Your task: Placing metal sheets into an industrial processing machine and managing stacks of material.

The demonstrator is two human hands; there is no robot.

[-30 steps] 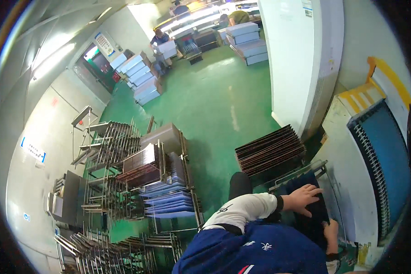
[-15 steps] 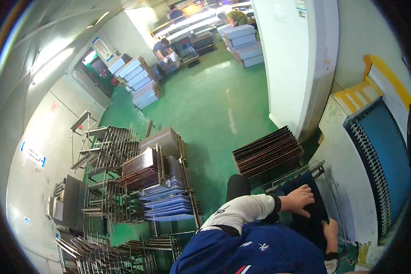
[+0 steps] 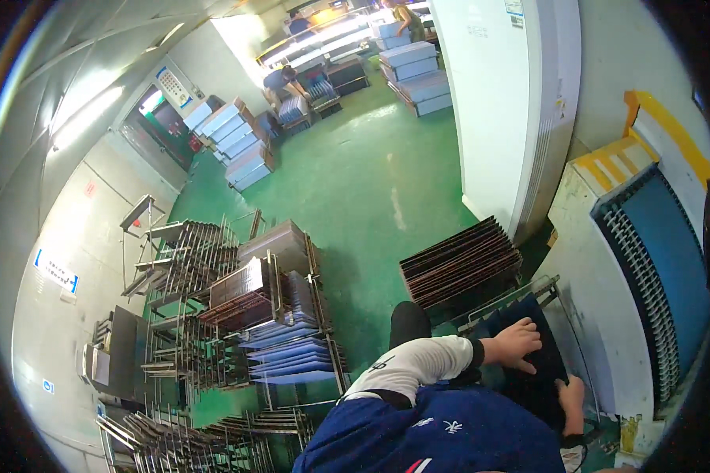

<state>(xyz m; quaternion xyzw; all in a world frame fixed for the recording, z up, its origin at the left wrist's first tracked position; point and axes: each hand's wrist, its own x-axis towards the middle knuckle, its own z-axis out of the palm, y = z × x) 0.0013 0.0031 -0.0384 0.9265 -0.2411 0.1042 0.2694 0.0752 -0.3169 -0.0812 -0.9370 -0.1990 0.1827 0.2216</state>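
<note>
we judge steadying: left hand (image 3: 518, 345) splayed on dark sheets (image 3: 553, 353), four o'clock; right hand (image 3: 572, 399) grip unclear; next needs even pressure.

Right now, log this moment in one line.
left hand: spread on dark sheet | right hand: at its right edge | nearby: row of brown-edged panels

Blue-black panels (image 3: 554, 347), green floor (image 3: 355, 181).
I see boards (image 3: 461, 260) striped in brown and black, pale-blue sheets (image 3: 296, 356) toward the floor's left edge, yellow bands on the cream-coloured machine (image 3: 572, 236).
</note>
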